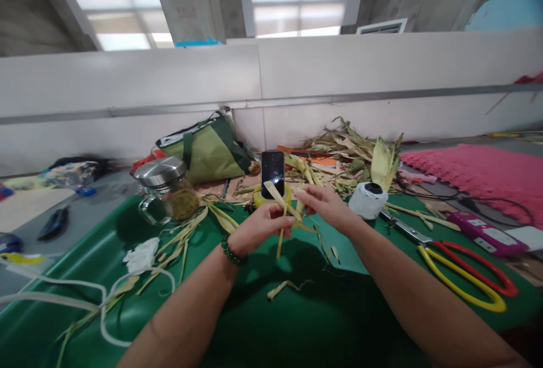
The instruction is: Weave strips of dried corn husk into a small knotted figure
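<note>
Pale yellow-green corn husk strips [275, 191] cross one another between my two hands, above the green mat [254, 323]. My left hand [262, 226], with a dark green bead bracelet at the wrist, pinches the strips where they cross; one narrow end hangs below its fingers. To the right, my right hand [323, 204] has its thumb and fingertips closed on a folded piece of the husk. Just behind the hands a phone [272, 170] stands upright against a yellow roll [259, 198], partly covered by the strips. A small husk scrap [278, 290] lies on the mat below.
Left are a lidded glass mug [182, 201], a green bag [212, 153], white tissue [142, 255] and a white cable [104, 306]. Right are a white thread cone [368, 201], red-and-yellow scissors [466, 275] and a purple box [487, 235]. Dried husks [343, 144] pile up behind.
</note>
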Motion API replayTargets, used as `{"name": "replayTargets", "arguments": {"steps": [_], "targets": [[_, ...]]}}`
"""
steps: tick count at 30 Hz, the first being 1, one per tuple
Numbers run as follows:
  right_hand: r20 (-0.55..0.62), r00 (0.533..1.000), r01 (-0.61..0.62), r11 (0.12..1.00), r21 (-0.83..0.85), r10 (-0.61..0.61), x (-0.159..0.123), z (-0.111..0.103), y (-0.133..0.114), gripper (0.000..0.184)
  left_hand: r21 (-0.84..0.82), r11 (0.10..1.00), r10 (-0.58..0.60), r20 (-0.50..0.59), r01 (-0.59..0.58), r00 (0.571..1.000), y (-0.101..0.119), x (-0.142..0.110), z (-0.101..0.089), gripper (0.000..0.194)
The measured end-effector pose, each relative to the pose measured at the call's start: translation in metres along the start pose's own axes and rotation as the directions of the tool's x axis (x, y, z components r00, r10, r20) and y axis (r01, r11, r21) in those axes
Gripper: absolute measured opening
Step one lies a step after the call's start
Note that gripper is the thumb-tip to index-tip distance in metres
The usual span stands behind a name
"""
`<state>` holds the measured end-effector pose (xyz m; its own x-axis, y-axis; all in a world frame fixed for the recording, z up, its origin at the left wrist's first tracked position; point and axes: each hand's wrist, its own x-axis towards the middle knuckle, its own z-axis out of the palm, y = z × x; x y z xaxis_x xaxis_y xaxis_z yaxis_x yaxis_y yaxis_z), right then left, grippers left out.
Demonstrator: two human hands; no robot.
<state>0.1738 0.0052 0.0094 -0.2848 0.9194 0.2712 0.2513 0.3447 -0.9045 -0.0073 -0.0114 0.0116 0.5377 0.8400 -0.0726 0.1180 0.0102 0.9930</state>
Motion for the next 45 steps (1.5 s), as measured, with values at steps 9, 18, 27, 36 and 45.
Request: {"name": "replayTargets", "arguments": {"steps": [9,18,27,36,45], "targets": [[-0.273,0.955,0.132,0.991,0.030,-0.119,-0.003,0.002,-0.001,0.037,0.032,0.999,0.011,0.109,-0.015,0.994,0.001,0.000,0.003,0.029],[-0.037,0.991,0.126,0.991,-0.037,-0.128,-0.007,0.013,0.002,0.042,-0.099,0.995,-0.005,-0.192,-0.014,0.981,-0.002,0.001,0.010,0.047],[0.004,0.989,0.150,0.988,0.039,-0.150,-0.009,0.023,0.002,0.043,-0.020,0.984,0.161,-0.356,-0.179,0.920,-0.001,0.002,0.017,0.056],[-0.187,0.970,0.151,0.988,-0.037,-0.155,-0.008,0.015,0.003,0.041,0.076,0.984,0.179,-0.476,-0.162,0.861,0.002,0.001,0.007,0.059],[-0.185,0.963,0.176,0.977,-0.119,-0.196,-0.005,0.003,0.002,0.033,-0.172,0.967,0.043,-0.617,-0.187,0.786,0.004,0.007,-0.013,0.048]]}}
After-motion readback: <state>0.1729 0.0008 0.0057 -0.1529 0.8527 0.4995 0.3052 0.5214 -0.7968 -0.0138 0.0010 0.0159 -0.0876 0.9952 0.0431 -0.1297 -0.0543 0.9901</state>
